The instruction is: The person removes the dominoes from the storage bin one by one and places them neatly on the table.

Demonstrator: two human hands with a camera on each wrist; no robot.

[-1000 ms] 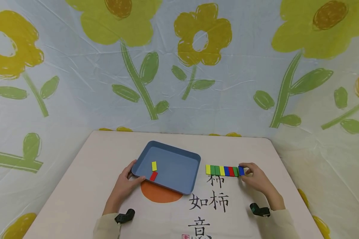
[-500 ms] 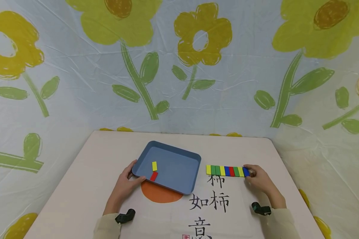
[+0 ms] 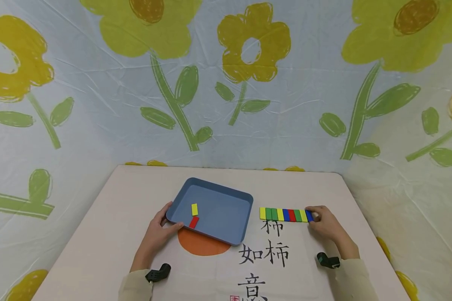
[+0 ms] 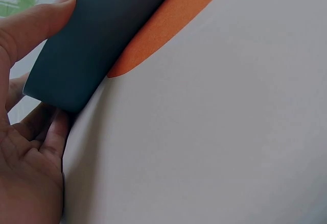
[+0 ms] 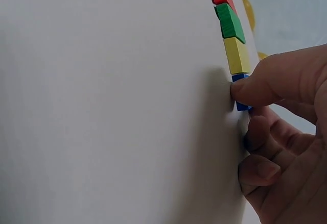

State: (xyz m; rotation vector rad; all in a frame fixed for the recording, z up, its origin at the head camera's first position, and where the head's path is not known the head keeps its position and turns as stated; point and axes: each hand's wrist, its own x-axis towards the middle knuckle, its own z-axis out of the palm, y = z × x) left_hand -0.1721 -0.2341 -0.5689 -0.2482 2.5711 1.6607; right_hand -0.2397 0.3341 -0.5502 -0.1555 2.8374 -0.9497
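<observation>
A blue tray (image 3: 222,209) sits slightly turned on the table. My left hand (image 3: 156,234) grips its near left corner, the thumb over the rim in the left wrist view. In the tray lie a yellow block (image 3: 194,209) and a red block (image 3: 193,222). Right of the tray runs a straight row of small coloured blocks (image 3: 280,215) in yellow, green, blue and red. At its right end, my right hand (image 3: 327,225) pinches a blue block (image 5: 241,101), which stands close beside a yellow block (image 5: 236,55) in the right wrist view.
The tabletop (image 3: 109,217) carries a cloth with black characters (image 3: 275,253) and an orange shape (image 3: 203,244), partly covered by the tray. Flower-printed sheeting (image 3: 294,104) hangs behind and beside the table. Both wrists wear black devices.
My right hand has moved slightly right with the blue block, which now lines up at the row's end; a yellow block shows beside it. The left hand and tray stay put.
</observation>
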